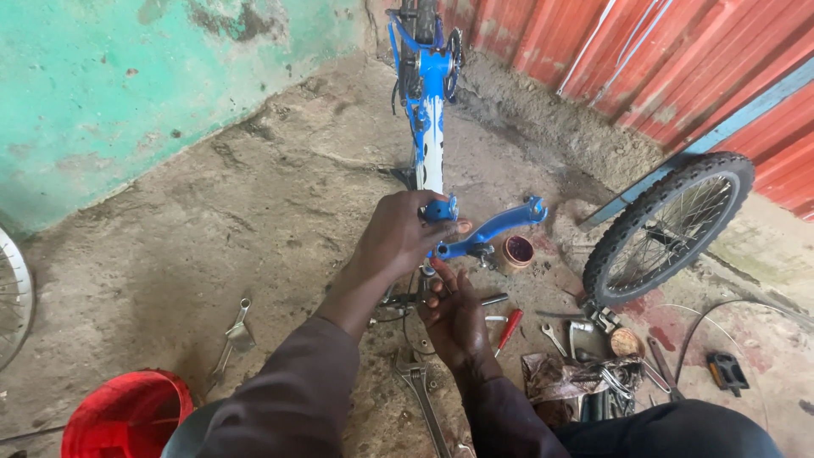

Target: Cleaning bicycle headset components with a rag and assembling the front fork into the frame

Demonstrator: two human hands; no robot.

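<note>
A blue and white bicycle frame [430,127] stands upside down on the dirt floor in front of me, with no front wheel in it. My left hand [400,233] grips the end of one blue fork leg [441,209]. The other fork leg [500,225] sticks out to the right, free. My right hand [452,309] is below the fork crown, fingers curled around the lower part of the fork near the headset; what it pinches is hidden.
A loose spoked wheel with knobby tyre [666,227] leans at the right by a red corrugated wall [678,68]. Wrenches [233,335], a red-handled screwdriver [509,329], a small round tin [517,251], a pedal [727,371] and tools lie on the floor. A red bucket [127,416] sits bottom left.
</note>
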